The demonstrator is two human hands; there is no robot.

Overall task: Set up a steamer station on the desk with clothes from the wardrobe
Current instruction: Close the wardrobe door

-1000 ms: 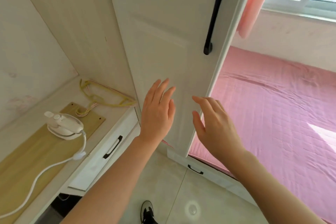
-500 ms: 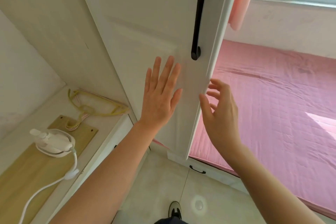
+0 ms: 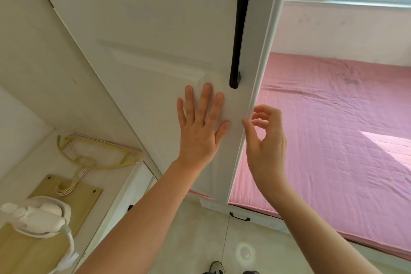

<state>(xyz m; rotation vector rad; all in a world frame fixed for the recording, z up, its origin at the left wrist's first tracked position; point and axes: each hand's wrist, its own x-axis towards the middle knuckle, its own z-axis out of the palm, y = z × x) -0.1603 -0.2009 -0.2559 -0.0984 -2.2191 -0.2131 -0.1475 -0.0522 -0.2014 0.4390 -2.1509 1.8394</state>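
White steamer (image 3: 33,216) and hangers (image 3: 89,153) are laid on the desk (image 3: 26,147) at left; no clothes are seen. The wardrobe door (image 3: 144,51) is pressed by the flat, spread left hand (image 3: 200,131), w/ its edge pinched by the right hand (image 3: 264,140), fingers curled. Those fingers could be nipped if the door is swung shut.

Door (image 3: 144,40): white, smooth, satin painted face. Handle (image 3: 241,29): black, smooth, slight sheen. Bed cover (image 3: 333,129), right: pink quilted cloth, matt, creased. Steamer (image 3: 37,218), lower left: white smooth plastic. Board (image 3: 86,202) under it: pale wood, matt. Floor (image 3: 200,240): pale tile, glossy, light spot reflected.
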